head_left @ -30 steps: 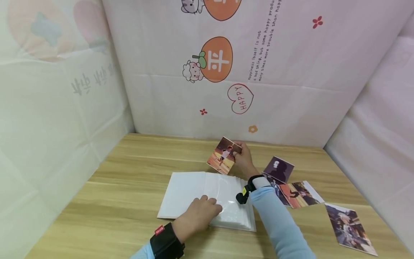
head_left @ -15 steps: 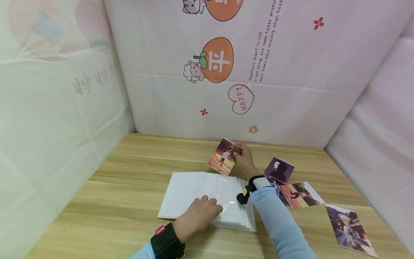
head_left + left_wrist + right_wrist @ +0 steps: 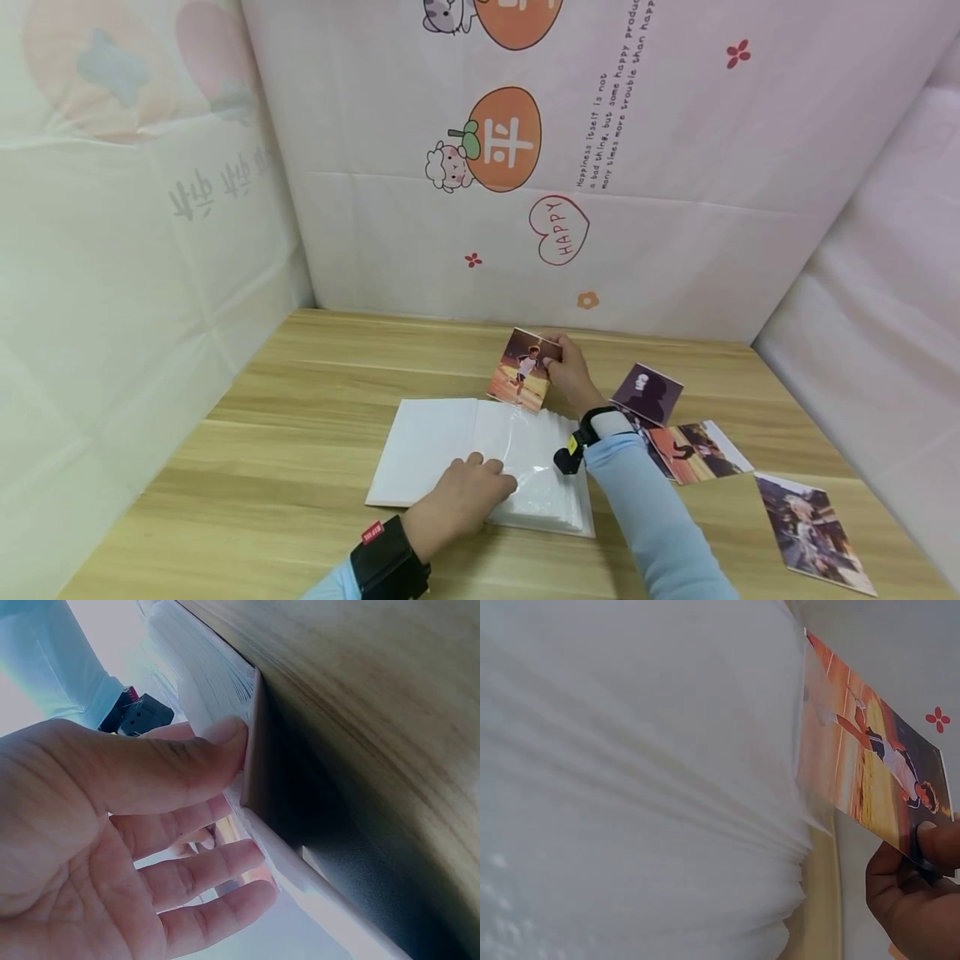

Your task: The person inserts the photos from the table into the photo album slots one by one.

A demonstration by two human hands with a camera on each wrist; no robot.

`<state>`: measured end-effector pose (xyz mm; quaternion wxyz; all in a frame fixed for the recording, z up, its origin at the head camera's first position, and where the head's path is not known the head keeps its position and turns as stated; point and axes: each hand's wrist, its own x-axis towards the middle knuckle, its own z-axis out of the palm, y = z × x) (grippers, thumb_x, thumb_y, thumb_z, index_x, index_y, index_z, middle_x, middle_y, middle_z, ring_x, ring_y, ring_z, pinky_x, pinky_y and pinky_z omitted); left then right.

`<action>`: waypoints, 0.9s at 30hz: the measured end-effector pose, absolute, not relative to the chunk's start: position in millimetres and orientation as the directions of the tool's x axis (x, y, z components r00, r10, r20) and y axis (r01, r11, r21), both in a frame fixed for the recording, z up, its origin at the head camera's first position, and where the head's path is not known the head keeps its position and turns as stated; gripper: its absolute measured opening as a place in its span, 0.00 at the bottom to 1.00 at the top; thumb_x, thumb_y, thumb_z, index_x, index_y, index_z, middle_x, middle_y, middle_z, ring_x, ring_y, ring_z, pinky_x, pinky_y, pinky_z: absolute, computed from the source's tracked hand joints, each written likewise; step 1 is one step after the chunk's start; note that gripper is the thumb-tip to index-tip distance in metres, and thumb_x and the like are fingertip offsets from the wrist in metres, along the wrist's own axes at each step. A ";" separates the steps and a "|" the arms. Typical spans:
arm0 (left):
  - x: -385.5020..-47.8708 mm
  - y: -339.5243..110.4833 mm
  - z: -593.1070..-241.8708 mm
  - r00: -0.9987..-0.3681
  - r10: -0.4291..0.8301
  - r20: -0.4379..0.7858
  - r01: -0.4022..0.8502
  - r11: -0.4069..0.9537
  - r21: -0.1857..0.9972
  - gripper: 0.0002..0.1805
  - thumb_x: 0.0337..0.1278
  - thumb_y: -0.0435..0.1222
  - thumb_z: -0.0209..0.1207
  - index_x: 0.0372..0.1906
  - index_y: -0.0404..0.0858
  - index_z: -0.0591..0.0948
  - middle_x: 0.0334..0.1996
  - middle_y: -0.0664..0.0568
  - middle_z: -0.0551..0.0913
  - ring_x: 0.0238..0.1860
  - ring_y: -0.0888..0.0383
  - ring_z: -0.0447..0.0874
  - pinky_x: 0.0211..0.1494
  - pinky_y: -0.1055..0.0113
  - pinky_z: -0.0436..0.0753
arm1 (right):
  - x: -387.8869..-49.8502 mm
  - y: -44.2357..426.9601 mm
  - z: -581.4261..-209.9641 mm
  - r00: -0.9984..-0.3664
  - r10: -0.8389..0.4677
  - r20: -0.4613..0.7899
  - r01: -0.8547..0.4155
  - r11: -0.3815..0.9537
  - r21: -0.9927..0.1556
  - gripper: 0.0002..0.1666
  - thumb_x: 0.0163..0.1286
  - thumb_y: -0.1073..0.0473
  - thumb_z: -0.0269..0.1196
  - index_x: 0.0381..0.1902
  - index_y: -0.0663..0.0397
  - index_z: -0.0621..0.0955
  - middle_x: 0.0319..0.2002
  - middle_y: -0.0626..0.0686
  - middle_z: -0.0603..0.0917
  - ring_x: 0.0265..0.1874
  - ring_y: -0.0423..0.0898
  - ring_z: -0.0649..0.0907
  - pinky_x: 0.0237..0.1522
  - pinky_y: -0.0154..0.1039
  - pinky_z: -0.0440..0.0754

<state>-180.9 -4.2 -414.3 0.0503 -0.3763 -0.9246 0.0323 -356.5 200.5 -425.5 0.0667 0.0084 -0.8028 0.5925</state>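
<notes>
An album lies spread, its white inside cover [image 3: 423, 442] on the left and clear-sleeved pages [image 3: 536, 467] on the right. My left hand [image 3: 468, 492] rests near the fold; in the left wrist view, the thumb of that hand [image 3: 150, 817] touches the album's near edge [image 3: 255, 742] and the other fingers extend over the inside. Between thumb and fingers, my right hand [image 3: 572, 375] pinches a photo [image 3: 525, 371] of a running figure by its right side. In the right wrist view, clear film overlaps the lower end of this photo [image 3: 877, 750], beside the white pages [image 3: 630, 750].
Right of the album, a dark photo [image 3: 647, 393] overlaps others, including an orange-toned one [image 3: 697, 452]. Another photo [image 3: 813, 529] lies alone nearer the front right. White printed cloth [image 3: 375, 242] stands behind the wooden table [image 3: 247, 475] and along both sides.
The pinched photo has come slightly nearer and to the right, turning more upright, its lower edge now at the album's far edge. My left hand and the album look unmoved.
</notes>
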 end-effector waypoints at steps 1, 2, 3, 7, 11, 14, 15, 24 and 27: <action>-180.8 -4.3 -414.0 -0.713 0.698 0.070 0.691 0.716 -0.097 0.15 0.36 0.34 0.70 0.33 0.51 0.80 0.28 0.58 0.75 0.28 0.58 0.71 0.24 0.66 0.69 | -356.6 200.6 -425.6 -0.992 0.059 0.108 -0.086 0.298 -0.951 0.24 0.65 0.77 0.47 0.58 0.61 0.69 0.53 0.65 0.72 0.47 0.56 0.74 0.35 0.39 0.76; -180.7 -4.5 -413.7 -0.714 0.697 0.071 0.691 0.717 -0.096 0.15 0.35 0.34 0.71 0.33 0.51 0.80 0.28 0.58 0.75 0.28 0.58 0.71 0.24 0.66 0.69 | -356.7 200.6 -425.8 -0.993 0.054 0.101 -0.080 0.296 -0.952 0.24 0.65 0.78 0.47 0.58 0.61 0.69 0.53 0.65 0.72 0.47 0.57 0.74 0.36 0.39 0.76; -180.5 -4.8 -413.6 -0.713 0.697 0.074 0.690 0.717 -0.096 0.16 0.34 0.34 0.71 0.33 0.51 0.80 0.28 0.58 0.75 0.28 0.58 0.71 0.24 0.66 0.68 | -356.8 200.6 -426.1 -0.994 0.052 0.095 -0.076 0.292 -0.954 0.24 0.65 0.78 0.47 0.58 0.61 0.69 0.53 0.65 0.71 0.47 0.57 0.73 0.36 0.40 0.76; -179.9 -6.0 -413.0 -0.713 0.697 0.075 0.691 0.717 -0.088 0.18 0.32 0.36 0.73 0.33 0.51 0.79 0.29 0.58 0.75 0.29 0.57 0.71 0.24 0.66 0.68 | -357.2 200.8 -427.5 -0.996 0.047 0.071 -0.055 0.288 -0.956 0.24 0.65 0.78 0.46 0.58 0.61 0.70 0.53 0.65 0.71 0.46 0.56 0.73 0.36 0.39 0.77; -180.0 -6.6 -412.3 -0.713 0.698 0.063 0.694 0.716 -0.072 0.19 0.33 0.37 0.73 0.35 0.50 0.79 0.30 0.58 0.75 0.30 0.57 0.71 0.24 0.66 0.69 | -357.1 200.0 -427.6 -0.997 0.043 0.068 -0.052 0.306 -0.951 0.25 0.65 0.78 0.47 0.58 0.60 0.70 0.52 0.65 0.71 0.43 0.55 0.74 0.34 0.38 0.76; -180.6 -6.6 -412.1 -0.716 0.696 0.056 0.693 0.718 -0.062 0.19 0.33 0.37 0.73 0.36 0.50 0.79 0.31 0.58 0.75 0.31 0.57 0.71 0.25 0.66 0.69 | -357.6 199.6 -427.3 -0.996 0.033 0.080 -0.065 0.326 -0.943 0.25 0.64 0.78 0.47 0.58 0.60 0.71 0.52 0.65 0.72 0.44 0.55 0.74 0.34 0.37 0.76; -180.8 -6.6 -412.0 -0.716 0.696 0.055 0.693 0.718 -0.061 0.19 0.33 0.37 0.73 0.37 0.50 0.79 0.31 0.58 0.75 0.31 0.57 0.71 0.25 0.66 0.69 | -358.0 199.7 -427.2 -0.996 0.029 0.082 -0.068 0.330 -0.942 0.25 0.64 0.78 0.47 0.59 0.60 0.71 0.52 0.65 0.72 0.44 0.55 0.74 0.34 0.37 0.76; -181.3 -7.9 -412.3 -0.715 0.698 0.047 0.698 0.716 -0.017 0.20 0.35 0.35 0.72 0.39 0.50 0.79 0.31 0.59 0.75 0.32 0.58 0.71 0.26 0.66 0.70 | -360.2 201.9 -430.2 -0.998 0.010 0.058 -0.051 0.341 -0.939 0.25 0.67 0.77 0.46 0.59 0.58 0.70 0.52 0.64 0.72 0.41 0.54 0.74 0.32 0.37 0.76; -181.1 -8.3 -412.6 -0.712 0.700 0.051 0.701 0.713 -0.001 0.19 0.35 0.33 0.71 0.37 0.51 0.78 0.30 0.60 0.74 0.32 0.58 0.71 0.26 0.66 0.69 | -359.3 202.3 -430.9 -0.999 -0.002 0.050 -0.047 0.336 -0.941 0.25 0.66 0.77 0.46 0.59 0.59 0.70 0.50 0.64 0.72 0.38 0.53 0.74 0.31 0.37 0.75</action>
